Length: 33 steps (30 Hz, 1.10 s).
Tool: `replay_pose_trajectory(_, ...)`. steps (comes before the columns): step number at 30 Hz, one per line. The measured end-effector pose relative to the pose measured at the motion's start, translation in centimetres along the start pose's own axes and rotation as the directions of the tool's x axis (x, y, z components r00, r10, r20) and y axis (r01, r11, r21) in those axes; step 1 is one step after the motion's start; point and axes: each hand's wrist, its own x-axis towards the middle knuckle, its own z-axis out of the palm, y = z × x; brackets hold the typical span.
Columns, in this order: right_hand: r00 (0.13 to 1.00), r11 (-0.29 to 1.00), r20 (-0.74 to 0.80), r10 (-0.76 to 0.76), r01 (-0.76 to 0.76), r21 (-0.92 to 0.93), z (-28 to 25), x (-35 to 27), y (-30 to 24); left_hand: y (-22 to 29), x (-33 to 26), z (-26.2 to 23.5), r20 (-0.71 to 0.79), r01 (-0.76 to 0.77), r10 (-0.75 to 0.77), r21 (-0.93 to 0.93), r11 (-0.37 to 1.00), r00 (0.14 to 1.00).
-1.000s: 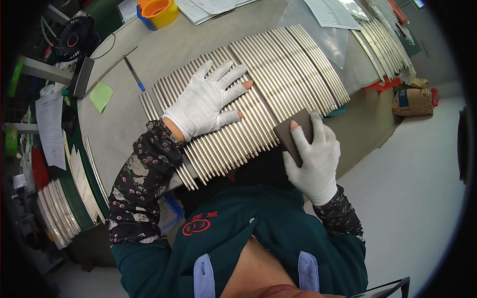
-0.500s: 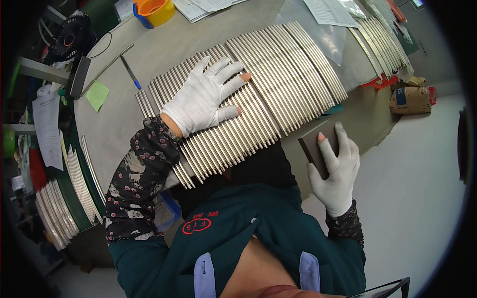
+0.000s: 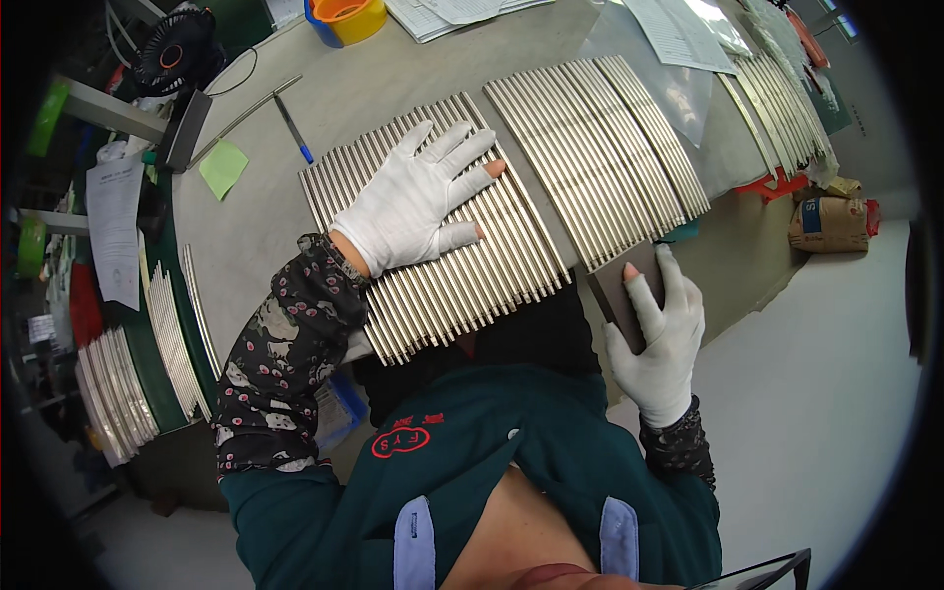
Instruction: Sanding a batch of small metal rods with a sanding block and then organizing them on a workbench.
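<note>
My left hand (image 3: 418, 202), in a white glove with bare thumb and fingertip, lies flat with fingers spread on a row of shiny metal rods (image 3: 472, 290). A gap separates this row from a second, tightly packed row of metal rods (image 3: 600, 157) to its right. My gloved right hand (image 3: 669, 344) grips a flat dark grey block (image 3: 619, 295) at the table's near edge. The block's far end is at the near ends of the second row; whether it touches them I cannot tell.
A blue pen (image 3: 293, 128), a long thin rod (image 3: 241, 120) and a green paper note (image 3: 224, 169) lie at the left. Papers (image 3: 462, 15) and an orange-yellow tape roll (image 3: 352, 20) lie at the back. More rods (image 3: 782, 113) are stacked far right. A black fan (image 3: 177, 51) stands far left.
A gap has opened between the two rod rows. Loose rods at the left row's left end have closed up against it. The block has come up to the right row's near ends.
</note>
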Motion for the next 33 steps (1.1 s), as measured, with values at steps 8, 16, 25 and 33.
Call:
replay_pose_trajectory(8, 0.999, 1.0, -0.041, 0.027, -0.027, -0.001, 0.0, -0.6, 0.8, -0.2, -0.5, 0.3, 0.001, -0.014, 0.014, 0.005, 1.0, 1.0)
replay_pose_trajectory(16, 0.997, 0.999, -0.058, 0.042, -0.042, -0.006, -0.1, -0.6, 1.2, 1.3, 3.8, -0.4, -0.092, -0.126, 0.121, -0.041, 0.991, 0.988)
replay_pose_trajectory(25, 0.997, 0.998, -0.051, 0.052, -0.053, -0.021, -0.8, -0.3, 1.4, 2.2, 4.4, -0.3, 0.051, -0.138, 0.138, -0.014, 0.99, 0.989)
replay_pose_trajectory(33, 0.932, 0.948, -0.204, -0.301, 0.315, 0.041, -1.9, 15.2, 0.3, 2.8, 4.9, -0.7, 0.117, -0.123, 0.128, -0.046, 0.991, 0.985)
